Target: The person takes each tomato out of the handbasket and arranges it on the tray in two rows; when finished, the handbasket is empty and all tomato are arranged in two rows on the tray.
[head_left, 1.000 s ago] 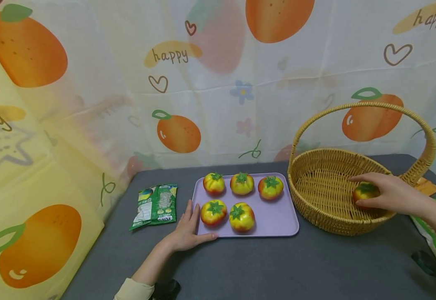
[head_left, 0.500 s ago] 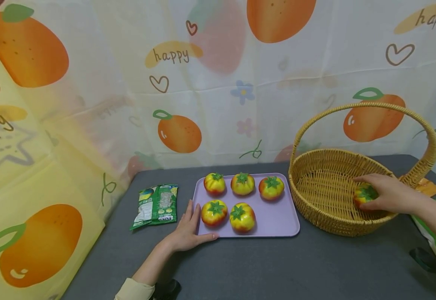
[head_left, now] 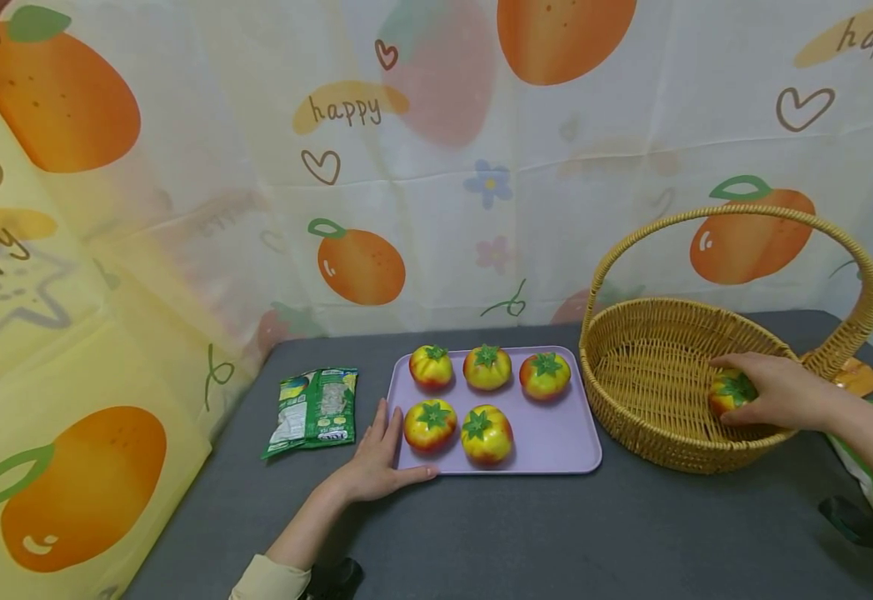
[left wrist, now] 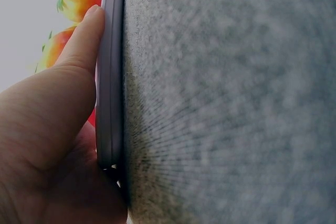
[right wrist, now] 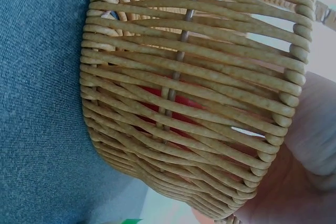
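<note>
My right hand (head_left: 789, 387) reaches over the near right rim of the wicker basket (head_left: 650, 446) and grips a red-yellow tomato (head_left: 729, 392) with green leaves, low inside. In the right wrist view the basket's woven wall (right wrist: 184, 66) stands before the hand (right wrist: 310, 150), and red shows through the gaps. My left hand (head_left: 369, 467) rests at the near left corner of the lilac tray (head_left: 549, 437), fingers straight along its side, thumb on the front rim. On the tray sit several like tomatoes (head_left: 486, 433). The left wrist view shows the thumb (left wrist: 81, 43) against the tray's edge (left wrist: 110, 87).
A green snack packet (head_left: 316, 412) lies left of the tray on the dark grey table (head_left: 511, 533). The basket's tall handle (head_left: 729, 212) arches above it. Behind its right side lies an orange packet (head_left: 860, 377), and a green-and-white bag (head_left: 860, 475) is partly under the right forearm.
Inside the basket my right hand has shifted slightly and the tomato has turned a little in its grasp. My left hand and the tray have stayed put.
</note>
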Motion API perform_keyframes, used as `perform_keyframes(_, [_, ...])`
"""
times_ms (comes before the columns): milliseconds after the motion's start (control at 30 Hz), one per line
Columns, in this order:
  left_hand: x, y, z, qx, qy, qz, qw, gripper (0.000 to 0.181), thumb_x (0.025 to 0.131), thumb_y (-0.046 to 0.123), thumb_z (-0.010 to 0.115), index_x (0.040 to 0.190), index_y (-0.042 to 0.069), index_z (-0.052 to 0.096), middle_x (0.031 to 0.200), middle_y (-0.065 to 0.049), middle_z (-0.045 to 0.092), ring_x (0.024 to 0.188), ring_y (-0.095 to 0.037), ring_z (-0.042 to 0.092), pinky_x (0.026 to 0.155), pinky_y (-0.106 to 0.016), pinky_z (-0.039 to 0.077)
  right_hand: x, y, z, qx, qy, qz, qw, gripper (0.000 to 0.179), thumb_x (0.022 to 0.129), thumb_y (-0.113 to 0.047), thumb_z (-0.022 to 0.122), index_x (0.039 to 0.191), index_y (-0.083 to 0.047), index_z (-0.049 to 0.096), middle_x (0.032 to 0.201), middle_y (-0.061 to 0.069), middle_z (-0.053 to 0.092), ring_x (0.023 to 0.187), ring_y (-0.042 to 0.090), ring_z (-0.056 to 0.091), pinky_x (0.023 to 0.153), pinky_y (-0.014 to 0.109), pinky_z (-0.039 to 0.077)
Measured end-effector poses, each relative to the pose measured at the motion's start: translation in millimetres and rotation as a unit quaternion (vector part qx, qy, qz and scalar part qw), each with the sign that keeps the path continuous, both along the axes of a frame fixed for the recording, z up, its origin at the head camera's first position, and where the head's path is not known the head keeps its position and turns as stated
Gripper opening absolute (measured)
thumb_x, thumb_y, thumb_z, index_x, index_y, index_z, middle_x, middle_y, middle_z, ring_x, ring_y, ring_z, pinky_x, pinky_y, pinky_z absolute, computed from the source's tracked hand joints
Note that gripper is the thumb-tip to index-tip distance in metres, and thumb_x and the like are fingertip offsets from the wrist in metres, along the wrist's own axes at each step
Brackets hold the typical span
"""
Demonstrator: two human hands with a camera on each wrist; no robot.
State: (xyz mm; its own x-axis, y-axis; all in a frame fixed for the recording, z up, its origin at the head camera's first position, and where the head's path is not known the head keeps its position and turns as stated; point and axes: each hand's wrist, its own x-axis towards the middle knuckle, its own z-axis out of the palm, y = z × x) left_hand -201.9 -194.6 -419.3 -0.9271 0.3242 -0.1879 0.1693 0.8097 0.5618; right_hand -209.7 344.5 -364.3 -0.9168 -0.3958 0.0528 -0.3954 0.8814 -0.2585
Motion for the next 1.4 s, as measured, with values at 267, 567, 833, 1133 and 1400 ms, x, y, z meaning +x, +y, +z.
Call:
perform_keyframes(267, [-0.3,-0.4,0.3,0.0,-0.001,0.0,1.0,0.114,0.079,0.061,0.07,0.155,0.0,0.011,0.16,-0.023,-0.012,0.142,-0.052,0.007,0.112,-0.062,0.01,5.8,-7,-0.1,-0.019,0.028,0.003,0.9994,0.072,0.074,-0.033,0.085,0.126,0.008,0.055,0.114,0.025,0.061,0.079,0.016,0.055,0.058,0.029,0.041])
perform_keyframes(567, [-1.0,-0.7,-0.7,-0.002,-0.004,0.0,1.0,0.113,0.079,0.062,0.07,0.155,0.002,0.011,0.16,-0.023,-0.012,0.142,-0.051,0.007,0.112,-0.062,0.01,11.9,-22,3.4,-0.046,0.048,0.01,0.9977,0.069,0.074,-0.035,0.085,0.125,0.004,0.059,0.105,0.011,0.063,0.08,0.014,0.055,0.06,0.029,0.044])
perform_keyframes(833, [-0.8,-1.1,-1.4,-0.002,-0.003,-0.001,1.0,0.113,0.079,0.062,0.069,0.155,0.002,0.011,0.16,-0.023,-0.012,0.142,-0.051,0.006,0.112,-0.062,0.01,16.2,-36,9.2,-0.063,0.041,0.004,0.9972,0.07,0.075,-0.04,0.083,0.126,0.001,0.059,0.105,0.009,0.064,0.085,0.019,0.059,0.066,0.037,0.048])
perform_keyframes(1133, [-0.4,-1.5,-2.0,-0.004,-0.003,-0.001,1.0,0.113,0.079,0.063,0.069,0.156,0.002,0.011,0.16,-0.023,-0.013,0.141,-0.053,0.007,0.112,-0.063,0.011,19.3,-55,21.6,-0.077,0.033,0.002,0.9965,0.072,0.076,-0.044,0.082,0.13,-0.002,0.058,0.112,0.011,0.064,0.086,0.018,0.059,0.069,0.039,0.049])
perform_keyframes(1400, [-0.8,-1.0,-1.8,-0.006,-0.001,0.0,1.0,0.113,0.079,0.063,0.069,0.156,0.003,0.011,0.16,-0.022,-0.013,0.142,-0.052,0.006,0.112,-0.062,0.01,22.1,-68,30.1,-0.086,0.042,0.007,0.9954,0.072,0.076,-0.045,0.082,0.131,-0.004,0.058,0.116,0.012,0.063,0.088,0.019,0.06,0.07,0.04,0.049])
